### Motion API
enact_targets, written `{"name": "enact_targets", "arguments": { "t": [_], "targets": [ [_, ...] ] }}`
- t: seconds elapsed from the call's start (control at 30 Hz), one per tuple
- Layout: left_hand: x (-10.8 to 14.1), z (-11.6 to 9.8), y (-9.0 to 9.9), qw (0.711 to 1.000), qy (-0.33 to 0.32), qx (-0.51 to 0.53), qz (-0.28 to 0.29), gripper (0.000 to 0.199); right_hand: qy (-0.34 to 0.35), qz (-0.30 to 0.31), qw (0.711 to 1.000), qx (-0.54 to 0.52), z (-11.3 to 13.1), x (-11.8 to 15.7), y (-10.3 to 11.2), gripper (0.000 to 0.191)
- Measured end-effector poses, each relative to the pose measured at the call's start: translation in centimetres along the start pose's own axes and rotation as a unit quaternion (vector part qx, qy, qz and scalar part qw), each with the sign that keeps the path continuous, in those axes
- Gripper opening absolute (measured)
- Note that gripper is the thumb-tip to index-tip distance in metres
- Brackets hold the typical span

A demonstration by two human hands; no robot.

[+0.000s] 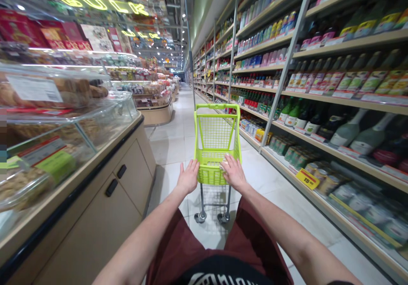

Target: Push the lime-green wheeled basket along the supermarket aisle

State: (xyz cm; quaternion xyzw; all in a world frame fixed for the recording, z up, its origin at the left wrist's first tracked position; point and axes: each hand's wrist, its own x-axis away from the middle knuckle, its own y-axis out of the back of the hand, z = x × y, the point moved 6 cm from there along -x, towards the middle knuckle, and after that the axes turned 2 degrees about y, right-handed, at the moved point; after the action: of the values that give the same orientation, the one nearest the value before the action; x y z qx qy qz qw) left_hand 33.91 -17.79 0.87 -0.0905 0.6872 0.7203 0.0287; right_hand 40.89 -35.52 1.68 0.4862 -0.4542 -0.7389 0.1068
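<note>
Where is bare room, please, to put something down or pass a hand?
Bare floor lies between the green cart and the wooden counter, also between the cart and the right-hand shelves. Crowded: those shelves, with bottles and cans, and the counter's top, with packaged food.

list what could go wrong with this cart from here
The left hand and right hand lie at the near end of the green cart with fingers unwrapped, so it might roll away from them. If it veers right, it could knock the bottles on the shelves. If it veers left, it may scrape the wooden counter.
</note>
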Motion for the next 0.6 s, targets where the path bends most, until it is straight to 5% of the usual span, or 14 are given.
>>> {"name": "enact_targets", "arguments": {
  "t": [0.23, 0.47, 0.6],
  "targets": [
    [0.2, -0.7, 0.6, 1.0, -0.009, 0.007, 0.005, 0.063, -0.072, -0.094, 0.992, -0.049, -5.5, 1.6, 2.6, 0.037],
    [0.0, -0.9, 0.3, 1.0, -0.006, 0.02, 0.005, 0.063, -0.008, -0.059, 0.993, -0.098, 2.7, -0.7, -2.0, 0.037],
    [-0.1, -0.6, 0.6, 0.991, 0.013, 0.131, -0.019, 0.064, -0.013, -0.059, 0.974, -0.218, 5.1, -2.1, -2.0, 0.033]
  ]
}}
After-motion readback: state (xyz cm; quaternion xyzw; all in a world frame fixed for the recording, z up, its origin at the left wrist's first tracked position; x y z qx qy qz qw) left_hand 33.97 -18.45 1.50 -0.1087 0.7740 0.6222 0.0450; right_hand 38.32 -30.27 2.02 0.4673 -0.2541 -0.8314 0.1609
